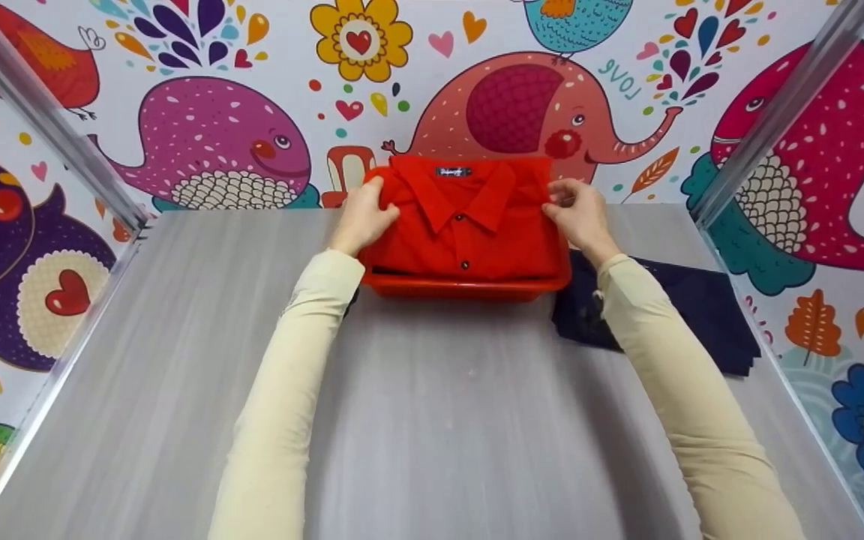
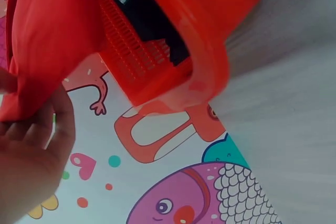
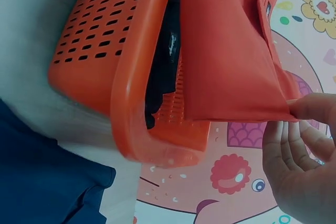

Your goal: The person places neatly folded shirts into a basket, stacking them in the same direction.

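A folded red shirt (image 1: 439, 240) with collar, label and dark buttons is held by its two sides above an orange-red plastic basket (image 1: 469, 288). My left hand (image 1: 363, 214) pinches the shirt's left side between thumb and fingers. On the opposite side my right hand (image 1: 580, 214) pinches the edge; in the right wrist view thumb and fingertips grip a corner of the shirt (image 3: 231, 66). Inside the basket (image 3: 137, 72) lies a folded black garment (image 3: 165, 61) with a small label, partly hidden by the shirt. The left wrist view shows this black garment (image 2: 144, 9) too.
A folded dark navy cloth (image 1: 687, 307) lies on the grey table (image 1: 417, 420) to the right of the basket, partly behind the right forearm. A wall with cartoon animals (image 1: 229, 142) stands right behind the table, and metal posts (image 1: 792, 105) rise at its sides.
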`<action>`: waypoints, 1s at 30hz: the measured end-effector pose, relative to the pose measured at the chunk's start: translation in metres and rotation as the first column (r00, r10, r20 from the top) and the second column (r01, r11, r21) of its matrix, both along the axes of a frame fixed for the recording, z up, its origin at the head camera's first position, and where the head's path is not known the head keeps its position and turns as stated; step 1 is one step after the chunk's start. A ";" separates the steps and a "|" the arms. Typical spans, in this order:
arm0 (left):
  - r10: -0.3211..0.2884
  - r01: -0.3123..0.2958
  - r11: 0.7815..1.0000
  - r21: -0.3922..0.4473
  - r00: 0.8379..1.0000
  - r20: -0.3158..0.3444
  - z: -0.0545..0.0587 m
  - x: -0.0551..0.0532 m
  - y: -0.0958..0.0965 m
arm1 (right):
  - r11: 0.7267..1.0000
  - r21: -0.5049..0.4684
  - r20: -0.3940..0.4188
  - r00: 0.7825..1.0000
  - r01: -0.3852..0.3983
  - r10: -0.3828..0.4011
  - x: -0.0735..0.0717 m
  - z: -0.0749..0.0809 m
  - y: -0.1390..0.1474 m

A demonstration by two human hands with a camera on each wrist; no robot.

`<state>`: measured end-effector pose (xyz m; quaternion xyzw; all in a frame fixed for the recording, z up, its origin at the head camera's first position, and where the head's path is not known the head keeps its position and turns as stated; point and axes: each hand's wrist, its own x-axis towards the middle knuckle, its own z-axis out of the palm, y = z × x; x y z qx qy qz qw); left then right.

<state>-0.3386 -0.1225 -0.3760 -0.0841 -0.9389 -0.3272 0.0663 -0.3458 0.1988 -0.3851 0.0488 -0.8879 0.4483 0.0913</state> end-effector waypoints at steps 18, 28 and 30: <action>0.170 -0.090 0.948 -0.307 0.955 0.244 -0.002 -0.002 -0.030 | 1.000 0.006 0.083 0.996 -0.016 0.015 -0.003 0.016 0.003; 0.147 -0.074 0.960 -0.270 0.954 0.262 -0.008 0.008 -0.050 | 0.993 0.076 0.072 0.994 -0.088 0.083 0.009 0.001 0.016; 0.131 -0.061 0.963 -0.261 0.957 0.259 -0.009 0.010 -0.057 | 0.989 0.088 0.078 0.991 -0.115 0.109 0.013 -0.002 0.018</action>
